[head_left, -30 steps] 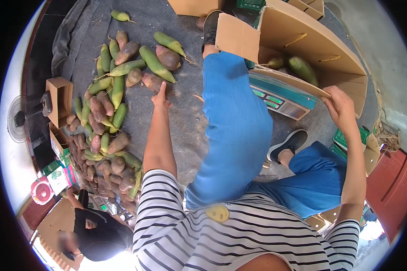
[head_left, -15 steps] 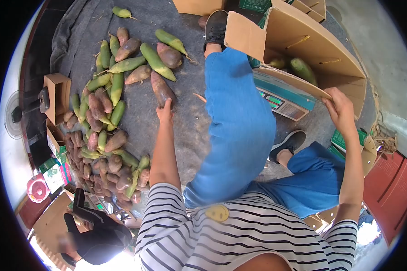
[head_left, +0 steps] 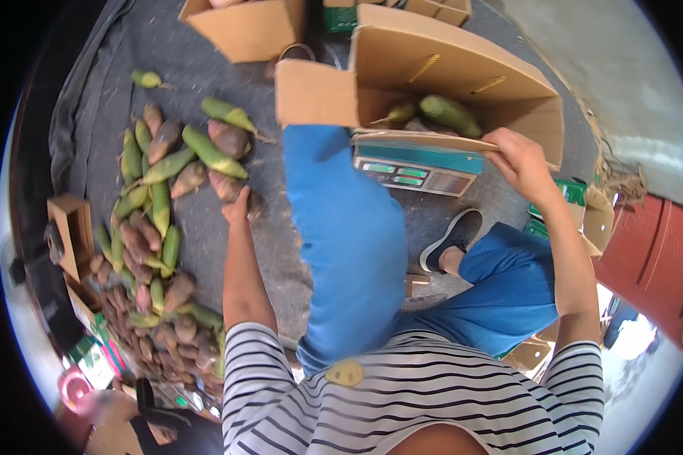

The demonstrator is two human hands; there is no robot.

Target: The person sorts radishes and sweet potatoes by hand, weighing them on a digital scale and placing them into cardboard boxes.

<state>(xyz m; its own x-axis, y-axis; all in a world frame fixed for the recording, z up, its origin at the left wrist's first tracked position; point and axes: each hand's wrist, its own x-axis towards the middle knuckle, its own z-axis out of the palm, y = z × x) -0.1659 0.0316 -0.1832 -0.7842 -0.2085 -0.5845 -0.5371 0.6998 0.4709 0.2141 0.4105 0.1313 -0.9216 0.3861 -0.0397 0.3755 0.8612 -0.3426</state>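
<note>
My left hand (head_left: 237, 207) is closed around a purplish-brown radish (head_left: 225, 183) low over the dark ground cloth; part of the radish is hidden behind the fingers. Just beyond it lie a long green radish (head_left: 214, 152) and another purplish radish (head_left: 230, 139). On the other side, my right hand (head_left: 517, 155) grips the near edge of an open cardboard box (head_left: 448, 53). Inside that box a green radish (head_left: 449, 114) and a few other roots are visible. Beneath the box is a digital scale (head_left: 417, 174) with lit green displays.
A large pile of purplish and green radishes (head_left: 140, 246) spreads along the left. Another cardboard box (head_left: 243, 30) stands at the far side. Green cartons (head_left: 565, 201) sit at the right. At the lower left, another person in dark clothing (head_left: 182, 428) is partly visible.
The view has turned, so the box and scale appear farther left and more of the far box shows. My left hand remains on the radish and my right hand on the box edge.
</note>
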